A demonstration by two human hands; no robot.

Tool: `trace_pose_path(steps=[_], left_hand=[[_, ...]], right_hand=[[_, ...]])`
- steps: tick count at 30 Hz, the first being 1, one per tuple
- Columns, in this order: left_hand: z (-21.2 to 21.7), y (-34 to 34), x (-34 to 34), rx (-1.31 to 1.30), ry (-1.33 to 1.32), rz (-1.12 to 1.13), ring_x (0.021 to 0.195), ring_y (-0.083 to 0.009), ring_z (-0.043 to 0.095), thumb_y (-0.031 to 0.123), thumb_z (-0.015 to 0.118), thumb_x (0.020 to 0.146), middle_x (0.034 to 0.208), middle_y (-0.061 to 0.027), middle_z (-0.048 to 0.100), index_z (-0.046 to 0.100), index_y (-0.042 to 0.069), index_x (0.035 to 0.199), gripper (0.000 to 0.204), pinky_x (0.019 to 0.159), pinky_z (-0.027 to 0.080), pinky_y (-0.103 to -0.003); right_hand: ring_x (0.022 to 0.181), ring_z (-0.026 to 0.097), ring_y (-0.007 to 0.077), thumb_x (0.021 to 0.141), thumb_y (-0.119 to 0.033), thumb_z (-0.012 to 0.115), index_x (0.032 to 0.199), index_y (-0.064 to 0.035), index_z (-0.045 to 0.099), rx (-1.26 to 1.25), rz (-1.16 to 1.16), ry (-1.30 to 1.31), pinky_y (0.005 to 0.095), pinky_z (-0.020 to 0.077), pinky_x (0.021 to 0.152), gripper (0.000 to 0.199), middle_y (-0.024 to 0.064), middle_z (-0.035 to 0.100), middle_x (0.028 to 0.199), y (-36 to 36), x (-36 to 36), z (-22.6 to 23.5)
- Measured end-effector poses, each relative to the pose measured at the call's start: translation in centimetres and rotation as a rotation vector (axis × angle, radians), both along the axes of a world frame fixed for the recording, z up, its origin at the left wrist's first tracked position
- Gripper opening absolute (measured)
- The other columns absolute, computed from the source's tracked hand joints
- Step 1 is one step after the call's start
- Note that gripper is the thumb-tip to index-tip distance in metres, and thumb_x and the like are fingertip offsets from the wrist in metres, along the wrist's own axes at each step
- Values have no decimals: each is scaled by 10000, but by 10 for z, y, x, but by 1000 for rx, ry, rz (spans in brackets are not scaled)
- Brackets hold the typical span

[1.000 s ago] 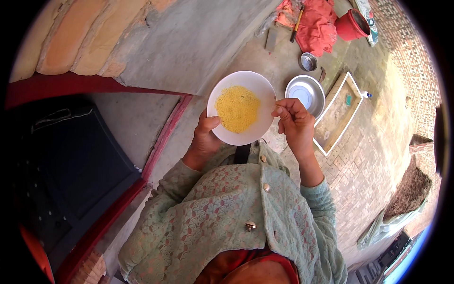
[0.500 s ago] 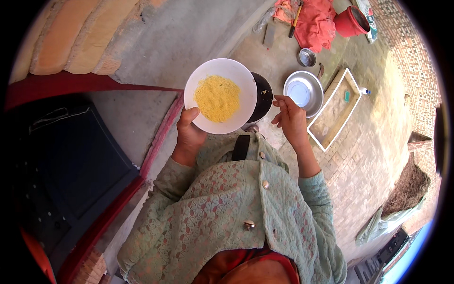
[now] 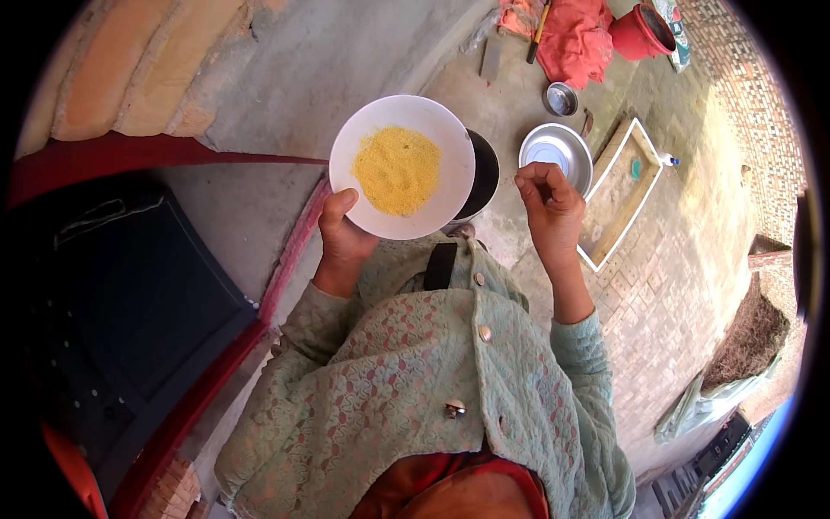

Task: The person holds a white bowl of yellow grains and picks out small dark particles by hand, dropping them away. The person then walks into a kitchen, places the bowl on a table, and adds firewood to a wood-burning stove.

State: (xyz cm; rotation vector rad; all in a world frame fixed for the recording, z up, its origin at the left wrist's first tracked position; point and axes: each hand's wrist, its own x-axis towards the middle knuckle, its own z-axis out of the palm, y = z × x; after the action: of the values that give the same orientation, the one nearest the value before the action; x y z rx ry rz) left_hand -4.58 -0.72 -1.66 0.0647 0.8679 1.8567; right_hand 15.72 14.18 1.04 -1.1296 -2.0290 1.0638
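My left hand (image 3: 346, 235) grips the lower left rim of a white bowl (image 3: 456, 164), thumb over the edge. Fine yellow grain or meal (image 3: 398, 173) lies heaped in the bowl. My right hand (image 3: 555, 221) is raised to the right of the bowl, apart from it, its fingers curled and thumb against them in a pinch. Whatever the pinch holds, if anything, is too small to make out. Partly hidden behind the bowl is a dark round pot (image 3: 486, 173). A silver metal basin (image 3: 527, 143) on the ground is partly covered by my right hand.
A small metal bowl (image 3: 560, 99) and a shallow white-edged rectangular trough (image 3: 635, 130) stand on the paved ground. Farther off are a red cloth (image 3: 575, 52), a red bucket (image 3: 638, 39) and a yellow-handled tool (image 3: 539, 33). A low grey wall (image 3: 337, 69) runs along the left.
My right hand has moved right, away from the dark pot, and its fingers have drawn into a pinch. The bowl has shifted slightly up, still in my left hand.
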Motion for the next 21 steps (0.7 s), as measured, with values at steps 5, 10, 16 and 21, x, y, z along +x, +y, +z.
trace_pose_path(steps=[5,10,16,21], left_hand=[[6,7,11,38,-33,-95,1176,-262,474,326,562,719,1276,-146,486,373,-6,1321,713,994,374,-377],[12,15,24,65,-48,-152,1161,-257,487,322,554,731,1263,-146,494,379,-9,1315,694,989,380,-377],[1,16,29,125,-60,-190,1137,-236,499,307,536,749,1241,-139,509,391,-15,1303,657,969,391,-365],[-4,13,33,114,-90,-199,1116,-225,513,300,528,756,1218,-131,525,410,-27,1282,631,957,400,-352]], right_hand=[[593,565,110,735,23,694,894,-42,610,41,216,6,237,446,505,191,53,609,841,-11,-9,47],[659,614,211,711,-174,727,935,-73,608,295,374,-228,322,497,550,273,66,600,803,-26,-24,49],[655,595,203,689,-168,688,807,-108,618,266,512,-273,330,481,544,149,24,553,696,-36,-26,37],[633,581,201,710,-150,646,733,-103,605,292,551,-275,337,471,529,66,26,522,664,-38,-27,33]])
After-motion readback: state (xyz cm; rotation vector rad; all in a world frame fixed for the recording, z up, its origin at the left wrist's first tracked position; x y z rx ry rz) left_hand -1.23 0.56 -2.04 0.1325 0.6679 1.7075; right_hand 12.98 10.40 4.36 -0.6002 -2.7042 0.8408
